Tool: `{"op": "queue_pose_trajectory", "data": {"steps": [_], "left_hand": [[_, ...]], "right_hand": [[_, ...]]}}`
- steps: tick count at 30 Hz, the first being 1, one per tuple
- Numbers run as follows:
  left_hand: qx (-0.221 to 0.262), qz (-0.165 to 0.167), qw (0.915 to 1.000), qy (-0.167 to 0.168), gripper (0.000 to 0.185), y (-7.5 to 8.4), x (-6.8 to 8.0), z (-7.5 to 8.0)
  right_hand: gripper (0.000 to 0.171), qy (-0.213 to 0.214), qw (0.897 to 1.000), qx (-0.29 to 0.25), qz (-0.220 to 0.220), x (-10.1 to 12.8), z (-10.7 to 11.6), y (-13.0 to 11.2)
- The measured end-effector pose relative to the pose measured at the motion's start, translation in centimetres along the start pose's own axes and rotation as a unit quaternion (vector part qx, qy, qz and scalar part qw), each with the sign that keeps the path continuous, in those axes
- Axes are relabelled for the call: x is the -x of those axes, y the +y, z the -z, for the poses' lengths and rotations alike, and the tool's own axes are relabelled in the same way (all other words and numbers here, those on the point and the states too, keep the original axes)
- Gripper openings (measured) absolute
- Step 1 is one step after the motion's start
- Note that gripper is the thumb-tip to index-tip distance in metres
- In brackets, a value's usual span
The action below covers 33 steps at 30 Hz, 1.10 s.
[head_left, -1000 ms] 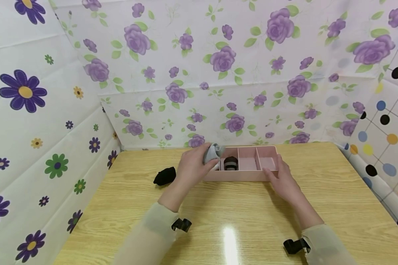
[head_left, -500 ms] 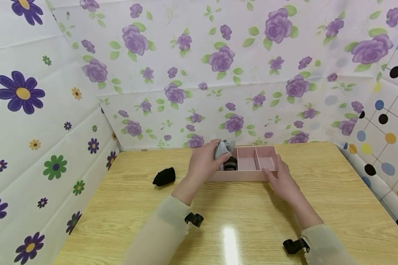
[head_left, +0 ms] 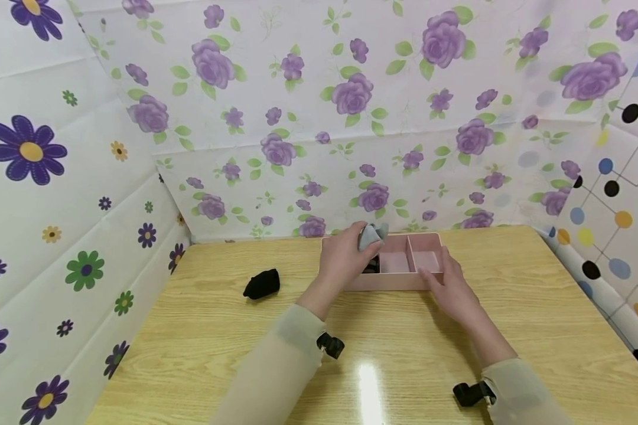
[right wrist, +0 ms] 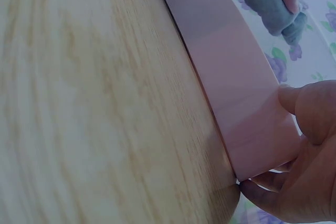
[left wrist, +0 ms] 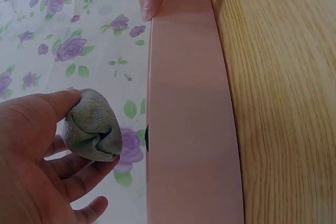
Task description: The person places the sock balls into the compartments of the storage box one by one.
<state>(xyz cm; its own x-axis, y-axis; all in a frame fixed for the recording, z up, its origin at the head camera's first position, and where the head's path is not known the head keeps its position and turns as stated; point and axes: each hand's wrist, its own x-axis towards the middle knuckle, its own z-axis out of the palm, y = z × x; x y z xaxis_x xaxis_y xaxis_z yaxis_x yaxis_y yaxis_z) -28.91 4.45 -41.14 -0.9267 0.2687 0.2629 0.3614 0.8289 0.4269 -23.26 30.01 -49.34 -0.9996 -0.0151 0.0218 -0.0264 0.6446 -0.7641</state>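
A pink divided tray (head_left: 399,282) stands at the far middle of the wooden table (head_left: 383,354). My left hand (head_left: 345,260) holds a rolled grey sock (head_left: 371,235) above the tray's middle compartments; the same grey sock (left wrist: 93,125) shows pinched between thumb and fingers, and the grey sock (right wrist: 273,4) also shows in the right wrist view. A rolled black sock (head_left: 372,265) lies in a tray compartment, mostly hidden by the hand. My right hand (head_left: 449,283) grips the tray's front right corner (right wrist: 262,150), thumb on the wall.
Another rolled black sock (head_left: 262,284) lies on the table to the left of the tray. Flowered cloth walls (head_left: 351,118) close in the table at the back and both sides. Bare wood stretches in front of the tray.
My left hand has carried the grey sock rightward, from the tray's left end to over its middle, now covering most of the black sock. The right hand has stayed on the tray.
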Motion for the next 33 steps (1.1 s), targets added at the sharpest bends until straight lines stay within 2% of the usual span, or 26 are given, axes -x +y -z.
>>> {"op": "queue_pose_trajectory", "data": {"steps": [9,16,21,29,33], "left_hand": [[0.011,0.018,0.9997,-0.016,0.061,1.3,-1.0,-1.5],[-0.014,0.024,0.9994,-0.021,0.059,2.0,-1.7,-2.8],[-0.021,0.032,0.9988,-0.031,0.06,2.6,-2.0,-3.3],[-0.044,0.067,0.9955,-0.05,0.063,3.3,-2.3,-3.9],[-0.05,0.066,0.9949,-0.057,0.069,3.6,-2.1,-4.0]], "right_hand": [[0.098,0.005,1.0,0.004,0.005,-0.1,0.0,0.2],[0.098,0.007,1.0,0.004,0.005,-0.1,-0.1,0.2],[0.099,0.007,1.0,0.002,0.007,-0.1,-0.1,0.3],[0.1,0.004,1.0,0.005,0.004,-0.2,0.0,0.4],[0.099,0.005,1.0,0.009,0.004,-0.2,0.0,0.5]]}}
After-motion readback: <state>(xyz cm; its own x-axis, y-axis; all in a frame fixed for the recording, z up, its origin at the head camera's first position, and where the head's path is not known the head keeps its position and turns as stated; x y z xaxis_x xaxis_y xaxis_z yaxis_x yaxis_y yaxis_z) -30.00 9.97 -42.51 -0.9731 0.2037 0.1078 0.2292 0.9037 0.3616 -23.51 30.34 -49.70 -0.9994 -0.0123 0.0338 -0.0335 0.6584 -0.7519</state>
